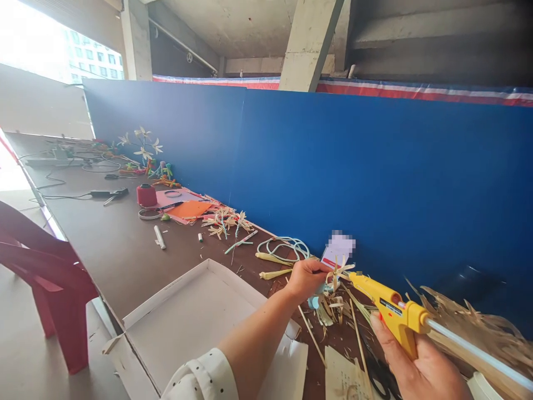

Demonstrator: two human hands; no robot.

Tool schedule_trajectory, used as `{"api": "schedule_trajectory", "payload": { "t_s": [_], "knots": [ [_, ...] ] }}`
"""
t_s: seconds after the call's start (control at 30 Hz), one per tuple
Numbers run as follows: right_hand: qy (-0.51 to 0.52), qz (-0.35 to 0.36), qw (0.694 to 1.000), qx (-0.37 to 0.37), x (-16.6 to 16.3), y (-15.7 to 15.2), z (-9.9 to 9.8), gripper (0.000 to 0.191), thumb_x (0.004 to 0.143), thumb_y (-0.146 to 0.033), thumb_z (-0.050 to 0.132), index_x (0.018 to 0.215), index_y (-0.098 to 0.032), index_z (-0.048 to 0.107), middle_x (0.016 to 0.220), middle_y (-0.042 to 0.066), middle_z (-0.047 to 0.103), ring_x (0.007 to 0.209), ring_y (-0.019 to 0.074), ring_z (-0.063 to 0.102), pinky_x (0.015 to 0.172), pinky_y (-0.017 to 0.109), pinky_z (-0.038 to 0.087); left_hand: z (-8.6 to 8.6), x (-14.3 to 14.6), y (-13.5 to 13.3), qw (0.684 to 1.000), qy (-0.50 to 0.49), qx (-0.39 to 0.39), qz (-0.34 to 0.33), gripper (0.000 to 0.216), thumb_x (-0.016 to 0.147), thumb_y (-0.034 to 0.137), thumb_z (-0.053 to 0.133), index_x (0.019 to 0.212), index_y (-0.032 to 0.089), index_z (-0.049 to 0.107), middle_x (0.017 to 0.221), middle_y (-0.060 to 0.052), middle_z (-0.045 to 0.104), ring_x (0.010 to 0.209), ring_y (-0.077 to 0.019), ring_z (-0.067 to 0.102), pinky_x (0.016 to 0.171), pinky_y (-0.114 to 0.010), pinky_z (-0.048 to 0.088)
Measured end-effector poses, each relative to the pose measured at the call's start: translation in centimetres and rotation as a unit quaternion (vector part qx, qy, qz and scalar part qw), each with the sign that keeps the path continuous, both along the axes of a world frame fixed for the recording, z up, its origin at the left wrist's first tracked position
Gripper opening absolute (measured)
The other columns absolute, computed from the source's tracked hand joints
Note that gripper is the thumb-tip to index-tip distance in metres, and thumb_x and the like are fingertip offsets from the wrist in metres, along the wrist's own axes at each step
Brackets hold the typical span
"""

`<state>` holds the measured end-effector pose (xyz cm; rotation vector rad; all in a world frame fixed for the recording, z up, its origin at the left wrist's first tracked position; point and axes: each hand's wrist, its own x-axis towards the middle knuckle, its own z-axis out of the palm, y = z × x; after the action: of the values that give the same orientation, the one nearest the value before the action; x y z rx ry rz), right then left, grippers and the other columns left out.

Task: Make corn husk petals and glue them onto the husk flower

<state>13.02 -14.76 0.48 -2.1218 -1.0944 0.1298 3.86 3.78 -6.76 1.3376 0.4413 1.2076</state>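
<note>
My left hand pinches a small pale flower made of dry husk strips between its fingertips. A yellow hot glue gun is gripped in my right hand, a long translucent glue stick jutting from its back. The gun's nozzle points left and meets or nearly meets the flower; I cannot tell if they touch. Below the flower lie a light blue roll and scattered husk scraps. Black scissors are partly hidden behind my right hand.
A shallow white cardboard tray lies left of my forearm. Dry husks are heaped at the right against the blue partition. Farther along are blue cord, husk flowers, orange paper and a red thread cone. A red chair stands left.
</note>
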Motion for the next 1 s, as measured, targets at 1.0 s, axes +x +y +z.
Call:
{"api": "schedule_trajectory", "payload": {
  "t_s": [1.0],
  "knots": [
    [0.017, -0.008, 1.0, -0.01, -0.43, 0.22, -0.79, 0.071, 0.059, -0.079, 0.046, 0.104, -0.026, 0.063, 0.104, 0.006, 0.07, 0.108, 0.0346, 0.058, 0.091, 0.046, 0.044, 0.23, -0.47, -0.85, 0.999, 0.025, 0.018, 0.013, 0.016, 0.066, 0.019, 0.068, 0.079, 0.014, 0.074, 0.076, -0.004, 0.071, 0.069, -0.0129, 0.062, 0.069, -0.022, 0.049]
  ]
}}
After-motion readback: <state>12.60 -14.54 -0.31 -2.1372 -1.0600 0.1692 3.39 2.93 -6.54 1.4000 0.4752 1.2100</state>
